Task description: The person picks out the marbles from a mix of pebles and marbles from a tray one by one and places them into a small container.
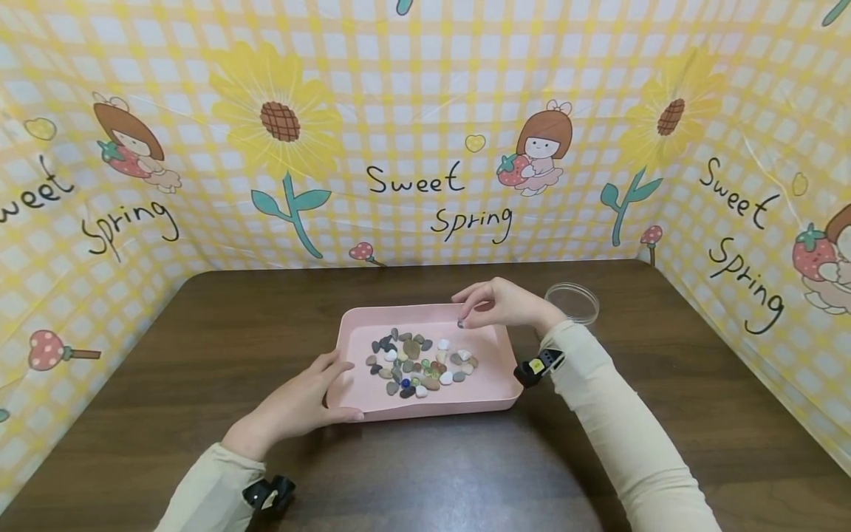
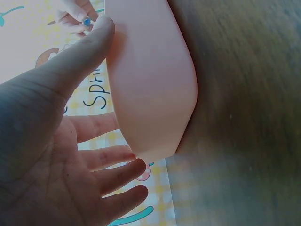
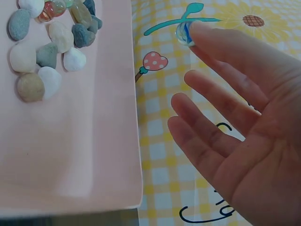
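A pink tray lies on the table with pebbles and glass marbles spread over its floor. My left hand rests on the tray's near left corner. Its thumb lies against the front rim, and the spread, nearly straight fingers touch the left side. Above the back right part of the tray, my right hand pinches a clear glass marble with blue swirls between thumb and index finger. The other fingers stay loosely bent in the right wrist view. The tray's outer wall fills the middle of the left wrist view.
A round clear dish or lid stands on the brown table behind the right forearm. Yellow checked cloth with printed flowers and lettering walls in the table's back and sides.
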### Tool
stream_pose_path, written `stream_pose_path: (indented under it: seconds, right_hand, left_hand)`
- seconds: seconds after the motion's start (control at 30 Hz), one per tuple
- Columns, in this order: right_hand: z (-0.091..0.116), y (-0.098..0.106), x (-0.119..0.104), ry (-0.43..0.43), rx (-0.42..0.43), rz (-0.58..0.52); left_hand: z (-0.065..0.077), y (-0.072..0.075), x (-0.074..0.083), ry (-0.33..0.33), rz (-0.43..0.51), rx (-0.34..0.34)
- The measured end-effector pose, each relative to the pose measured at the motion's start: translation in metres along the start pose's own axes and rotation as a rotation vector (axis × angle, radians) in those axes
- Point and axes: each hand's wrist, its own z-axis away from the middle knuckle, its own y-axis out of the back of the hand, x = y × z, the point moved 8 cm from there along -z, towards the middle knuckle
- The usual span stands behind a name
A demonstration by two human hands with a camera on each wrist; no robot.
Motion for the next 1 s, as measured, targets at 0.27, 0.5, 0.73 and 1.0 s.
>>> stream_pose_path:
  seconds: [0.27, 0.5, 0.73, 1.0]
  right_hand:
    - [0.011, 0.015, -0.001, 0.019, 0.079, -0.026]
    - [0.021, 0.022, 0.006, -0.014, 0.123, -0.083]
    - [0.035, 0.033, 0.011, -0.029, 0.181, -0.082]
    - [0.052, 0.047, 0.022, -0.069, 0.261, -0.106]
  left_hand:
    - [0.0, 0.001, -0.001, -0.011, 0.004, 0.017]
    - [0.001, 0.002, 0.002, -0.019, 0.001, 0.006]
    - [0.002, 0.002, 0.002, 0.002, 0.004, -0.013]
    - [0.001, 0.001, 0.0, 0.012, 0.008, -0.016]
